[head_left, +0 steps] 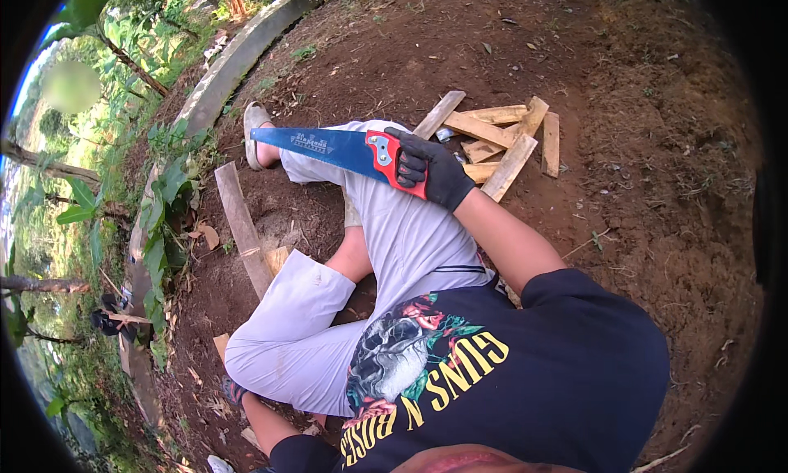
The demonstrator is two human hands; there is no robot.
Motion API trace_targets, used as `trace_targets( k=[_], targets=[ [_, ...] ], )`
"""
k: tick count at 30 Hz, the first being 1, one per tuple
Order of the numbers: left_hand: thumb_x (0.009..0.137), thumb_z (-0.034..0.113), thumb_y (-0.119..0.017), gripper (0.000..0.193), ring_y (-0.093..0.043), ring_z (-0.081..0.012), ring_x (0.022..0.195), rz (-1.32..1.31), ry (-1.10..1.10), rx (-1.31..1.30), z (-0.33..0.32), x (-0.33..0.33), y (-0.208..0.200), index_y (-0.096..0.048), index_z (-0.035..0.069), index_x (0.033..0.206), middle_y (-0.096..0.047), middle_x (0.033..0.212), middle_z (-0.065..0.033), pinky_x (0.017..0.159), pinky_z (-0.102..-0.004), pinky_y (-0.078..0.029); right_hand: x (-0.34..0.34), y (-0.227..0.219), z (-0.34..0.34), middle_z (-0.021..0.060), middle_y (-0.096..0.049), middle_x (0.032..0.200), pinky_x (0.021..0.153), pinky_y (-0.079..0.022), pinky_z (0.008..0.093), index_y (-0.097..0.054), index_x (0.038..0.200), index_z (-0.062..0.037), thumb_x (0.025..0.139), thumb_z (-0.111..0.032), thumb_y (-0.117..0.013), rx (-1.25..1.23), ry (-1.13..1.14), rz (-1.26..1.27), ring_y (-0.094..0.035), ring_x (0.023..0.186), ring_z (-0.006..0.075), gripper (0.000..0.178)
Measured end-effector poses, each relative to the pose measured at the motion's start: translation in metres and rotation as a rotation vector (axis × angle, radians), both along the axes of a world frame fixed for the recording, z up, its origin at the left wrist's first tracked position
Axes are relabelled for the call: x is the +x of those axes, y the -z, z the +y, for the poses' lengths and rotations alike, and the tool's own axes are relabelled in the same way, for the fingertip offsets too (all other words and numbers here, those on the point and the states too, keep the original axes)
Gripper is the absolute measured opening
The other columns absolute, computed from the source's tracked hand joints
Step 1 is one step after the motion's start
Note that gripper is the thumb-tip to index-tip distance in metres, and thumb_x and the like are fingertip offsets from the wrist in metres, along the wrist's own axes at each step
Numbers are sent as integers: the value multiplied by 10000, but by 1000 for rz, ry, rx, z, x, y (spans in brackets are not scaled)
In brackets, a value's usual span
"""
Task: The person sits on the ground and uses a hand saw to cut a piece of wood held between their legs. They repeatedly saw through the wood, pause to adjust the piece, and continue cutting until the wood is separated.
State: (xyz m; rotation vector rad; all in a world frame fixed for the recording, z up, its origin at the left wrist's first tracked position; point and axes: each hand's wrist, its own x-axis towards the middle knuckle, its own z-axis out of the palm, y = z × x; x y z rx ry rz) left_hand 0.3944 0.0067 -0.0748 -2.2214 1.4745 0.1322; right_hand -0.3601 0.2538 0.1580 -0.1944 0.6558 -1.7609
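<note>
My right hand (435, 167), in a black glove, is closed around the red handle of a handsaw (332, 151). The saw's blue blade points left across my raised right leg, in light grey trousers. At the lower left, my left hand (233, 389) is beside my bent left knee, also gloved; its fingers are mostly hidden by the leg, so whether it holds anything cannot be seen. A long rough plank (238, 214) runs from beyond my left knee toward the far left. A paler piece of wood (277, 259) lies against that plank.
Several short cut boards (513, 163) are heaped on brown soil to the right of my right hand. A curved concrete curb (246, 52) borders the ground on the left, with leafy plants (168, 194) along it. Wood scraps (220, 407) are scattered near my left hand.
</note>
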Motion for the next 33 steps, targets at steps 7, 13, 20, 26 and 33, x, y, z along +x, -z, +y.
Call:
trace_targets(
  k=[7, 13, 20, 26, 33],
  targets=[
    [827, 627, -789, 763, -734, -450, 1113, 191, 167, -225, -47, -122, -174, -757, 5, 1269, -764, 1208, -273, 981, -538, -563, 12, -1, -8, -57, -329, 663, 557, -350, 315, -501, 1535, -80, 1125, -158, -515, 10, 59, 23, -317, 531, 101, 418],
    [815, 571, -855, 717, -747, -307, 903, 863, 398, -292, -55, -343, -307, -791, -47, 1173, -800, 972, -176, 845, -441, -567, 14, 0, -19, -33, -417, 692, 542, -373, 305, -453, 1592, -14, 1084, -92, -558, 49, 117, 43, -376, 555, 86, 525],
    [944, 410, -834, 596, -735, -168, 940, 1573, 837, 146, 145, -612, -405, -718, -70, 1277, -786, 1045, -128, 819, -339, -572, 7, 23, -13, 89, -565, 1180, 853, -526, 342, -400, 1641, -29, 1102, -248, -581, -27, 181, 31, -590, 1004, 168, 609],
    [1018, 254, -757, 567, -663, -296, 1284, 1519, 1342, 354, 193, -607, -359, -587, -44, 1470, -700, 1322, -184, 1081, -432, -526, -6, 70, -23, -32, -526, 781, 634, -517, 325, -353, 1674, -16, 1114, -193, -583, -59, 164, 156, -525, 645, 91, 631],
    [1054, 210, -713, 489, -670, -266, 1275, 1455, 621, 112, 69, -445, -284, -594, -30, 1464, -689, 1390, -185, 1114, -397, -517, 4, 7, -6, -40, -406, 688, 553, -382, 307, -454, 1595, -10, 1083, -108, -568, 39, 133, 21, -381, 568, 89, 533]
  ],
)
